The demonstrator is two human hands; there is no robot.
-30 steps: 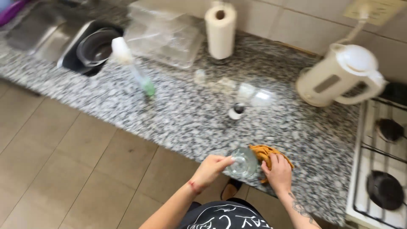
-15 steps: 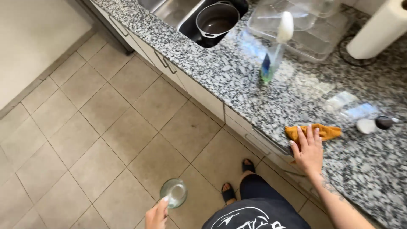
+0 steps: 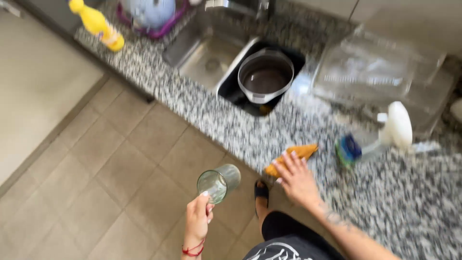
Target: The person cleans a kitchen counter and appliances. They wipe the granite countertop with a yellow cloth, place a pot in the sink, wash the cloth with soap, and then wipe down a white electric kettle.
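Glass in left, cloth under right.
Our left hand fingers clamp the clear glass over the floor; right hand, fingers spread, presses the orange cloth on the granite counter.

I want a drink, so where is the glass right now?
In the head view, the clear glass is in the left hand, held out over the tiled floor, just left of the granite counter edge and the orange cloth.
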